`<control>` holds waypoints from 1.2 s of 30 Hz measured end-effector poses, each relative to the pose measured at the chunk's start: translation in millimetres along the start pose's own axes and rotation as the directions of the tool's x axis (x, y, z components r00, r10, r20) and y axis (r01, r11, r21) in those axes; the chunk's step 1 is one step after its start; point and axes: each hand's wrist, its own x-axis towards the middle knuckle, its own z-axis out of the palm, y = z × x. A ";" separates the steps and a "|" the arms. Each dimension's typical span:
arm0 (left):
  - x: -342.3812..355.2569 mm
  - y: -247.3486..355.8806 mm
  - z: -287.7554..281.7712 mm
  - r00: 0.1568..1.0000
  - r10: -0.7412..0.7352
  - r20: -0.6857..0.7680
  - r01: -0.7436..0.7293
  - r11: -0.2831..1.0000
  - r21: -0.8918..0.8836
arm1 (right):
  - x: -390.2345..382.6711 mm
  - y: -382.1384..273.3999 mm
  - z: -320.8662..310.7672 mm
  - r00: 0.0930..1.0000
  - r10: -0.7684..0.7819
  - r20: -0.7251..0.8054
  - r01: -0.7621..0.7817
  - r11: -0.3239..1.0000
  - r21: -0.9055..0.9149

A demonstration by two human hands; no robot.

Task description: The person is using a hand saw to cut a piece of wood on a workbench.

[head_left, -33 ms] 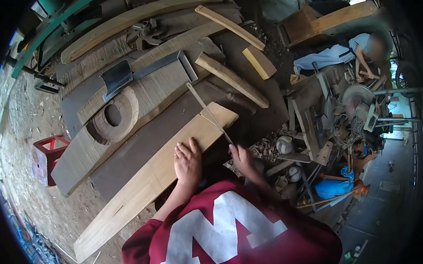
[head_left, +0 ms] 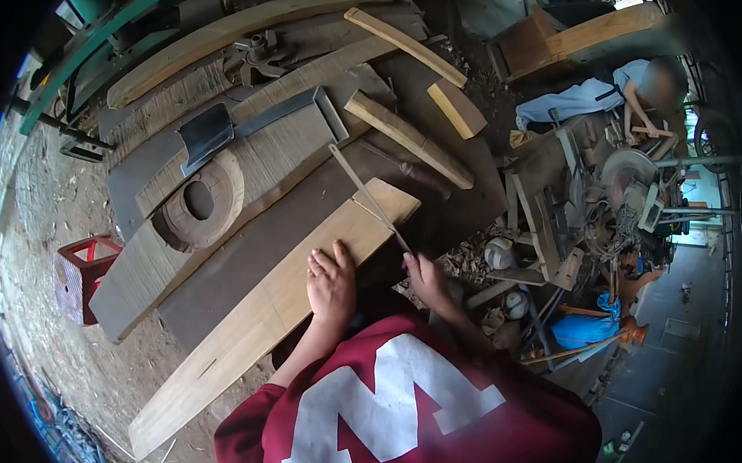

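A long, pale wooden plank (head_left: 251,319) lies slantwise in front of me, its far right end resting on the dark worktop (head_left: 264,257). My left hand (head_left: 332,284) lies flat on the plank, fingers stretched out. Closed around the near end of a narrow saw (head_left: 361,182) is my right hand (head_left: 427,280); its handle is hidden in the fingers. The thin metal blade crosses the plank near its right end, beside a dark line in the wood. The blade's far tip reaches past the plank, close to a metal square (head_left: 326,117).
Behind the plank lies a thick board (head_left: 277,169) with a ring-shaped wooden piece (head_left: 233,192) and a dark curved metal sheet (head_left: 205,138). Wooden strips (head_left: 408,139) lie farther right. A red stool (head_left: 87,281) stands left. At right, a person (head_left: 626,92) works beside cluttered tools.
My hands, the saw and the plank look the same. At the right, the other person's hands have shifted slightly.
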 end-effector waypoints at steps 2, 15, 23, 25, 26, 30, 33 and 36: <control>-1.8 -2.2 4.1 1.000 0.004 0.005 -0.004 1.000 0.016 | 0.9 -1.1 -3.0 1.000 0.001 0.016 -0.002 0.998 0.058; 10.7 0.7 6.3 0.999 -0.002 -0.039 0.007 0.991 0.131 | 19.4 -18.8 -15.1 0.994 -0.086 0.073 0.098 0.980 -0.174; 8.7 -0.4 9.5 0.999 0.035 -0.030 -0.030 0.986 0.166 | 16.2 -24.7 -18.4 0.989 -0.002 0.151 0.047 0.954 -0.297; 7.2 -1.8 7.2 0.999 0.037 -0.021 -0.033 0.989 0.146 | 18.2 -37.9 -28.2 0.977 0.061 0.206 0.019 0.930 -0.367; 8.2 -2.9 4.6 0.999 0.031 -0.010 -0.029 0.992 0.124 | 19.6 -43.8 -32.0 0.957 0.127 0.261 0.001 0.898 -0.440; 16.4 -16.6 -21.0 0.985 0.020 0.169 -0.022 1.000 0.007 | 25.2 -74.8 -48.2 0.926 0.080 0.369 0.086 0.907 -0.412; 33.9 -33.9 -35.1 0.980 0.037 0.195 -0.010 0.990 -0.139 | 26.4 -78.7 -44.9 0.952 -0.031 0.306 0.150 0.916 -0.373; 50.8 -48.6 -41.5 0.963 0.120 0.243 -0.051 0.961 -0.272 | 27.6 -77.7 -35.6 0.969 -0.046 0.241 0.133 0.924 -0.359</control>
